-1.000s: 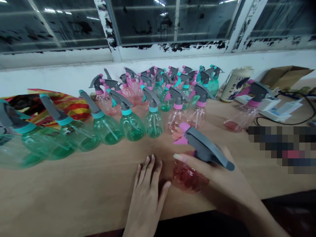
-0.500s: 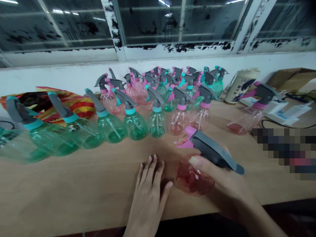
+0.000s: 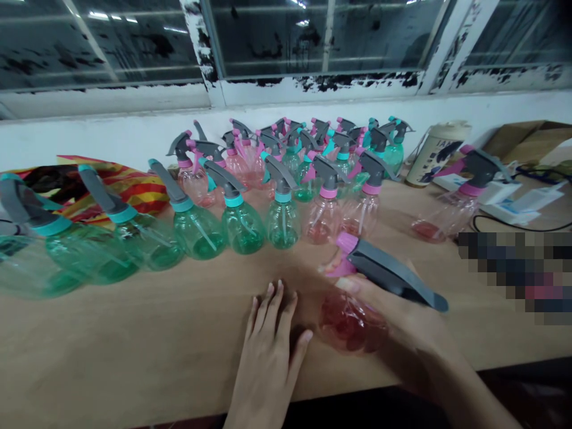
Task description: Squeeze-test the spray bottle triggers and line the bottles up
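My right hand (image 3: pixel 393 310) is wrapped round the neck of a pink spray bottle (image 3: pixel 351 328), fingers by its pink trigger. The bottle has a grey and pink spray head and some red-tinted liquid low in its clear body; its collar is hidden by my hand. To its left, my left hand (image 3: pixel 270 345) lies flat on the wooden table (image 3: pixel 156 351), fingers spread and holding nothing. Beyond my hands stands a row of spray bottles, among them a green spray bottle (image 3: pixel 283 223) and another pink spray bottle (image 3: pixel 322 220).
Several more spray bottles (image 3: pixel 241 170) crowd against the wall. A lone pink spray bottle (image 3: pixel 447 217) stands at the right, near a cream tumbler (image 3: pixel 435 158) and white power strips (image 3: pixel 513 202) with cables. A striped red and yellow bag (image 3: pixel 147 193) lies behind the green bottles at left.
My right thumb has shifted up and left toward the trigger, and the spray head has dipped slightly. My left hand stays in place. The view has shifted a little.
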Demonstrator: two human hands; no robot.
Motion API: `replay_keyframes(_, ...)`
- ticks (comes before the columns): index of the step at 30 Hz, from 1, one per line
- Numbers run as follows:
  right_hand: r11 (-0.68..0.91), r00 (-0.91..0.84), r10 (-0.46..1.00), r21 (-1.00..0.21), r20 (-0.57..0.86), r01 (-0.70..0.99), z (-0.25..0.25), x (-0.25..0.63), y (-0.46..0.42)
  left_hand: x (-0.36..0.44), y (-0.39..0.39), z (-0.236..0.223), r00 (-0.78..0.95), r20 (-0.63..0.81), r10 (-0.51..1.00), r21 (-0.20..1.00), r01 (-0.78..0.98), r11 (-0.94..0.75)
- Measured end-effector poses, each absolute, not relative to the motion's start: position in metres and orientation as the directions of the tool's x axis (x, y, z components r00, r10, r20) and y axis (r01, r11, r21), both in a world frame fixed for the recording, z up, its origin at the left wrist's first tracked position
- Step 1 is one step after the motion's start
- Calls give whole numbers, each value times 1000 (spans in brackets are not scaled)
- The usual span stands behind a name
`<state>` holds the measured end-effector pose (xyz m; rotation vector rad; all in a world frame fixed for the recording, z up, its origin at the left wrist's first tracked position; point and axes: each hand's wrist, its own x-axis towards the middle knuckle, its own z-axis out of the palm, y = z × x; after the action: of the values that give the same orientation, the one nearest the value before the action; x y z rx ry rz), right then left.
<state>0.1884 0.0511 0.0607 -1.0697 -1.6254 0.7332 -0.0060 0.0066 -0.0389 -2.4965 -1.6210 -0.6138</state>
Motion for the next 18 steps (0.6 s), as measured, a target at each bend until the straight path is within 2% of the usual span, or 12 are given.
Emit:
replay_keyframes(5, 383, -117, 923, -907, 367, 175, 59, 190, 50, -6, 8, -39, 357, 409, 840, 120, 891, -437)
replay_keyframes(13, 386, -91, 922, -910, 376, 153, 56, 187, 50, -7, 7, -39, 351, 395, 849, 130, 893, -430)
replay_keyframes(18, 400, -68, 916, -887, 396, 230, 54, 187, 49, -6, 7, -40, 349, 395, 850, 138, 892, -431)
